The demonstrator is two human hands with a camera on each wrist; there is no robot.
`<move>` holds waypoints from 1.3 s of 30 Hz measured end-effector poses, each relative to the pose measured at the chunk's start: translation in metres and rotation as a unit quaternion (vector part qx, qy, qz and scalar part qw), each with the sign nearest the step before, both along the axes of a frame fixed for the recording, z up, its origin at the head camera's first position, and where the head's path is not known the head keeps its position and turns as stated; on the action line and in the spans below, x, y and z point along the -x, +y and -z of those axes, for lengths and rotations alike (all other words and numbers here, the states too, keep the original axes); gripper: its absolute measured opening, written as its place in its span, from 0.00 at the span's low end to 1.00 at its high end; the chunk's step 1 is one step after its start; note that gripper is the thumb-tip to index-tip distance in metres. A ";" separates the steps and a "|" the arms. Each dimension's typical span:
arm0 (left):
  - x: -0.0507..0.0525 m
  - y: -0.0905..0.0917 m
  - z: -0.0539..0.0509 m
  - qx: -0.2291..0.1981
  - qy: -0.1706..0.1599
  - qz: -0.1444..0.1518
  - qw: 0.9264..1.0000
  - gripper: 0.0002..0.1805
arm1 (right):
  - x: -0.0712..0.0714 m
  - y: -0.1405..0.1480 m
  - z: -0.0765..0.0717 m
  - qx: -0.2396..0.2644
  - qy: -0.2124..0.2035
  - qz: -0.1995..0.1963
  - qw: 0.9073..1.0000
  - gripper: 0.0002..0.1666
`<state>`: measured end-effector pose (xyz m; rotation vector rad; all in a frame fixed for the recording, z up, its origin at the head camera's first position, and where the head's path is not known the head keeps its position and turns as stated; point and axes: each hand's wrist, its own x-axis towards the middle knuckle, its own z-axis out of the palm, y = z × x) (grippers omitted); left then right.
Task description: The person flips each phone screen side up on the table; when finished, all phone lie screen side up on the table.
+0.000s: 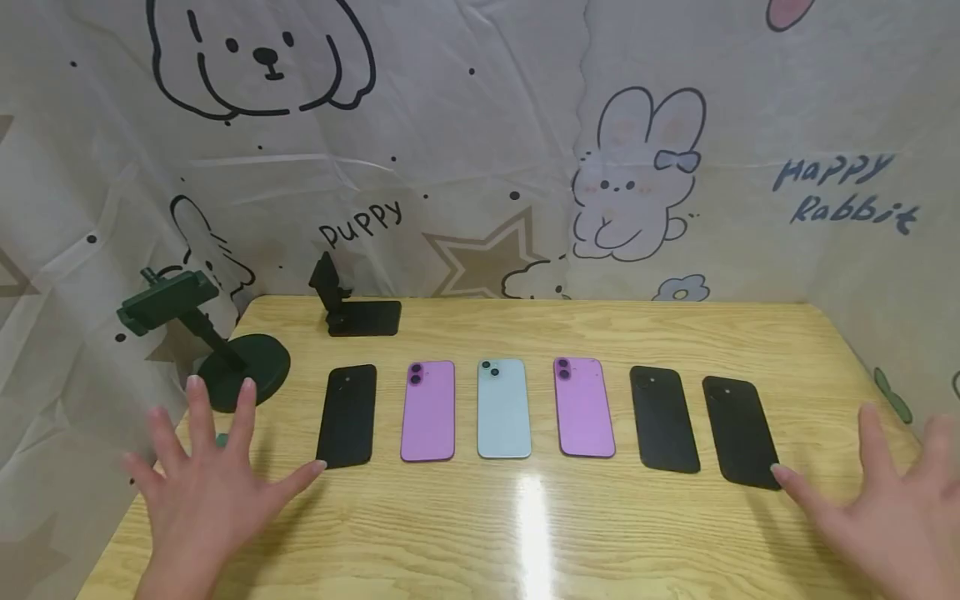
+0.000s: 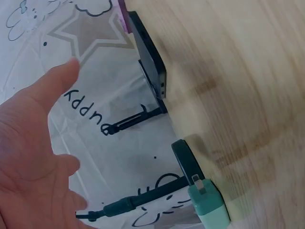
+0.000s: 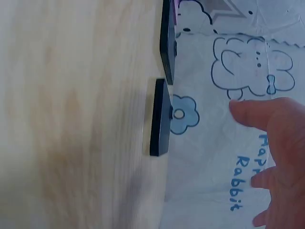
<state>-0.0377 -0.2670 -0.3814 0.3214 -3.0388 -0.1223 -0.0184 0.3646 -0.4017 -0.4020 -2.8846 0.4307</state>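
My left hand [image 1: 206, 492] is spread above the table's left side, its thumb tip near the lower corner of a black phone [image 1: 347, 415]. On the right, my right hand [image 1: 892, 508] is also spread, holding nothing, with the thumb tip by the corner of the rightmost black phone [image 1: 742, 432]. Between them lie a purple phone [image 1: 428, 411], a light blue phone [image 1: 504, 409], a second purple phone [image 1: 584, 407] and another black phone [image 1: 665, 419], all back side up in a row. The left wrist view shows a green power adapter [image 2: 209, 202], mostly hidden behind my hand in the head view.
A dark green phone stand [image 1: 247, 362] stands upright at the table's left edge. Farther back sits a black stand [image 1: 363, 318] with a flat base. Cloth with cartoon drawings [image 1: 480, 150] hangs behind and beside the wooden table [image 1: 420, 533].
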 end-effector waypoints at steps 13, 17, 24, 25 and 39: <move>-0.017 0.011 -0.007 -0.062 -0.092 0.020 0.994 0.64 | -0.019 -0.078 0.001 0.000 0.016 -0.159 0.987 0.35; -0.019 0.015 -0.009 -0.106 -0.070 0.028 0.992 0.56 | -0.014 -0.125 -0.005 0.065 0.046 -0.245 0.966 0.30; -0.015 0.020 -0.009 -0.176 0.023 0.056 0.982 0.50 | 0.012 -0.196 -0.004 0.233 0.038 -0.387 0.891 0.42; -0.013 0.020 -0.009 -0.185 0.025 0.055 0.981 0.51 | 0.017 -0.205 -0.004 0.252 0.033 -0.399 0.881 0.43; 0.026 0.017 -0.014 -0.259 0.006 0.055 0.964 0.55 | 0.092 -0.326 -0.018 0.397 -0.046 -0.425 0.812 0.42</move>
